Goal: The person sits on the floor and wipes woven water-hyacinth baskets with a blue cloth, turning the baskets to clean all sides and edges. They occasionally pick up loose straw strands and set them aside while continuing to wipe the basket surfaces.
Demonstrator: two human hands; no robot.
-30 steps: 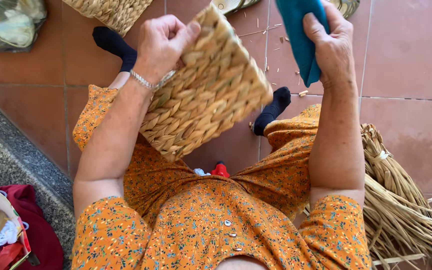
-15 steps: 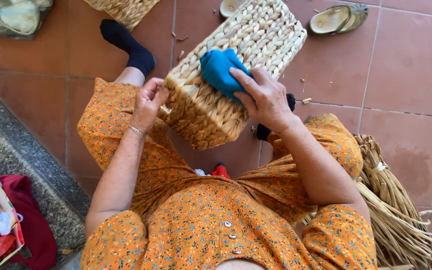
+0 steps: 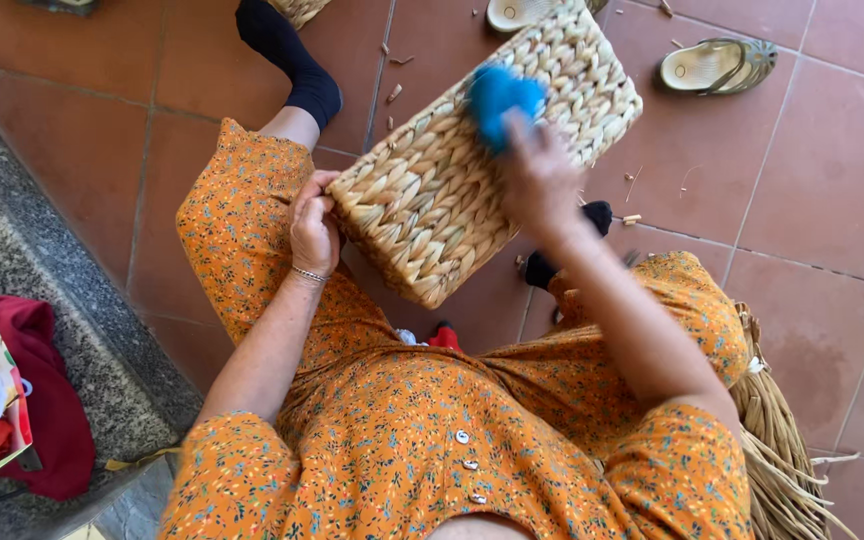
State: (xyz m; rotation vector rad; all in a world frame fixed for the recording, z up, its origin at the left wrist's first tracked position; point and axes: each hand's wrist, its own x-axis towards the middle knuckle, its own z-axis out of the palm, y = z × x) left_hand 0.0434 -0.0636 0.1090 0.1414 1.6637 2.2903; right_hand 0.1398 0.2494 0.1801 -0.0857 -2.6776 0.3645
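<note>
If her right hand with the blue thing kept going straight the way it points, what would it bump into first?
The right hand points up and away across the woven basket, pressing the blue cloth on it. Going on, it would probably pass the basket's far edge toward the pale sandal on the floor tiles, though depth is unclear.

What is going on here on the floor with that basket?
A person in an orange flowered dress sits on the red tiled floor with a woven straw basket propped over the lap. The left hand grips the basket's near corner and steadies it. The right hand, blurred with motion, presses a blue cloth-like object against the basket's woven side. A bundle of loose straw lies by the person's right side, and a pair of sandals sits on the tiles beyond the basket.
</note>
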